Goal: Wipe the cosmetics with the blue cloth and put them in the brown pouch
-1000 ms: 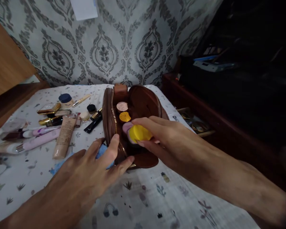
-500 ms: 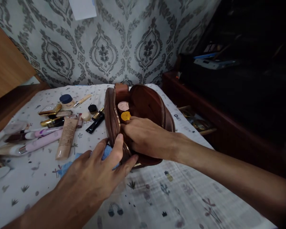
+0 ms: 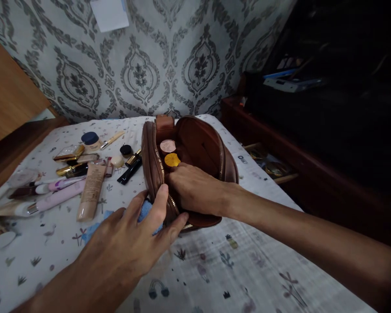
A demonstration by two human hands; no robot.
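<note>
Brown bag (image 3: 149, 152), leather-like, sits unzipped near the middle of the far half of the patterned cloth (image 3: 208, 269), its mouth spread wide. Its walls look supple but thick enough to stand up by themselves, so it should flex at the rim and feel moderately light, with little slip on its matt skin. The left hand (image 3: 117, 243) has its fingers spread apart, thumb and forefinger touching the near left part of the rim by the metal zip (image 3: 162, 167), with a soft blue item (image 3: 146, 211) between that hand and the bag. The right hand (image 3: 202, 191) reaches into the mouth, fingers bent; their tips are hidden, so whether they are clamped on anything cannot be told. Just beyond them, inside the bag, are 2 round items, a pale pink disc (image 3: 167, 146) and a yellow disc (image 3: 172, 160); both look rigid, perhaps brittle, and best pinched by their sides. The bag itself would probably be steadied best by its outer wall, or lifted by the stiff-looking tab (image 3: 164, 123) at its far end, clear of the zip teeth. Toward the cloth's left edge lie a beige tube (image 3: 93, 189), likely soft and squeezable, and a blue-lidded jar (image 3: 90, 138), likely hard and smooth.
</note>
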